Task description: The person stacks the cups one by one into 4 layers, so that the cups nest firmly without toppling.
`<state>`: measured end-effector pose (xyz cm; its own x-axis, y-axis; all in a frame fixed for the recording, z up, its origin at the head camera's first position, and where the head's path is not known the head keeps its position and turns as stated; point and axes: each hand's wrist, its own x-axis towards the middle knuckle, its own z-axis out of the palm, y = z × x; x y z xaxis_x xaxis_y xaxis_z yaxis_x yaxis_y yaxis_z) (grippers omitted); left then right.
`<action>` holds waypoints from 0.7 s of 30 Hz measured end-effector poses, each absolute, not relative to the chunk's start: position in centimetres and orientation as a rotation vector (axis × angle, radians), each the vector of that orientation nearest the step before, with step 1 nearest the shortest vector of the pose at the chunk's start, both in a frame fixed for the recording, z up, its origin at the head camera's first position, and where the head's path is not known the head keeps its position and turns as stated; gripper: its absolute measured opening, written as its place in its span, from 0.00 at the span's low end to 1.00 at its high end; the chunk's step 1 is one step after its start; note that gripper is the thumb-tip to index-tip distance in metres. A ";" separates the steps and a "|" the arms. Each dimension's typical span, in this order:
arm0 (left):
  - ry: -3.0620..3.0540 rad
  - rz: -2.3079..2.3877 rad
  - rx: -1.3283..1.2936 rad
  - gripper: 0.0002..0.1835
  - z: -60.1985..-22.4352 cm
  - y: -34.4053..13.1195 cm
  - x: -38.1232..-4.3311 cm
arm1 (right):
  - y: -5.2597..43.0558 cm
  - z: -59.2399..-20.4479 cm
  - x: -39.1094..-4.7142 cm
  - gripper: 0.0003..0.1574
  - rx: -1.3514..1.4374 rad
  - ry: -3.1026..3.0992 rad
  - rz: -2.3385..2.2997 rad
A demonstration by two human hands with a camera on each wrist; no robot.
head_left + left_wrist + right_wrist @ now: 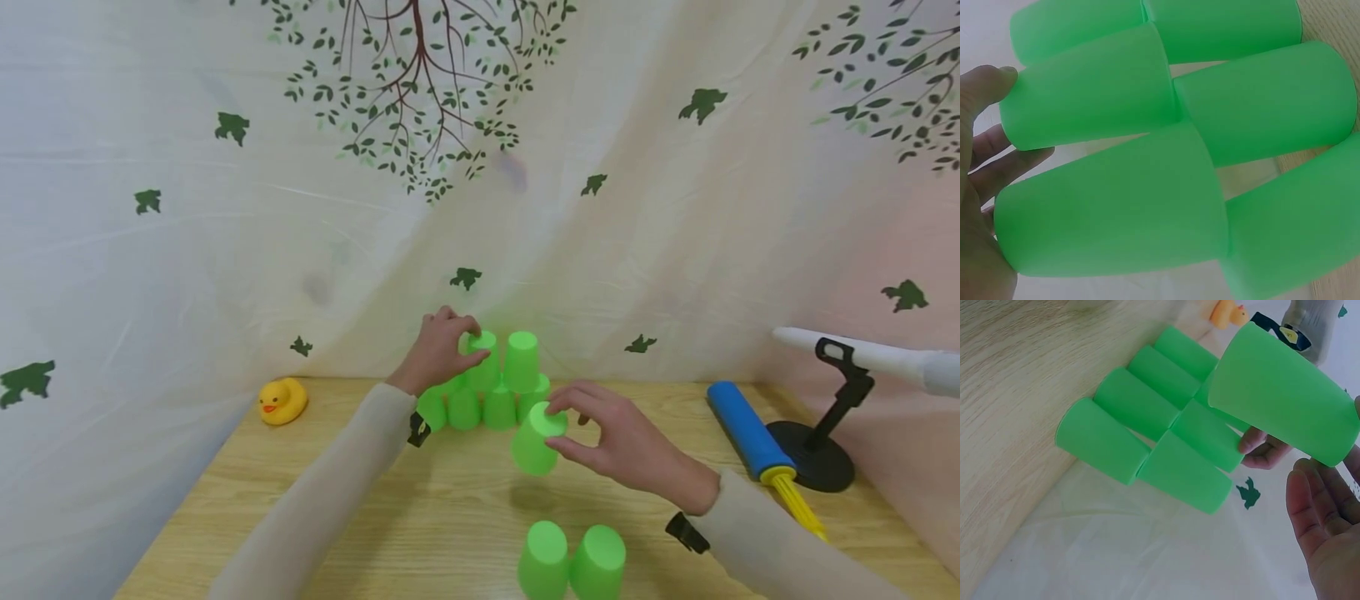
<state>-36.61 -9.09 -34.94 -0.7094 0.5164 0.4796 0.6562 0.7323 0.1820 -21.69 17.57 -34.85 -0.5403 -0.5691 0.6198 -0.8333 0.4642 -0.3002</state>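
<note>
We see seven cups (498,410) stacked mouth-down near the counter's (435,517) far edge, four in the bottom row and three above. Our left hand (442,350) pinches the upper row's middle cup (486,379) near its closed top, thumb on one side and fingers on the other. Our right hand (611,429) pinches a loose cup (536,446) between thumb and fingers at its closed end; we hold it tilted, mouth downward, above the counter and in front of the stack. Two more cups (544,558) stand mouth-down side by side toward the near edge. A duck (283,402) sits by the far left corner; a blue tube (750,429) and a black stand (813,462) lie along the right edge.
</note>
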 end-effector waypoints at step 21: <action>-2.523 -0.497 -0.931 0.17 -34.3 -9.9 -36.2 | 17.3 -34.1 -22.5 0.19 1.088 -2.260 0.785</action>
<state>-36.20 -9.86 -34.31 -0.6959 0.5306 0.4839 0.6746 0.7141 0.1870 -22.50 17.28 -34.09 -0.5506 -0.5193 0.6536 -0.8126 0.5125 -0.2773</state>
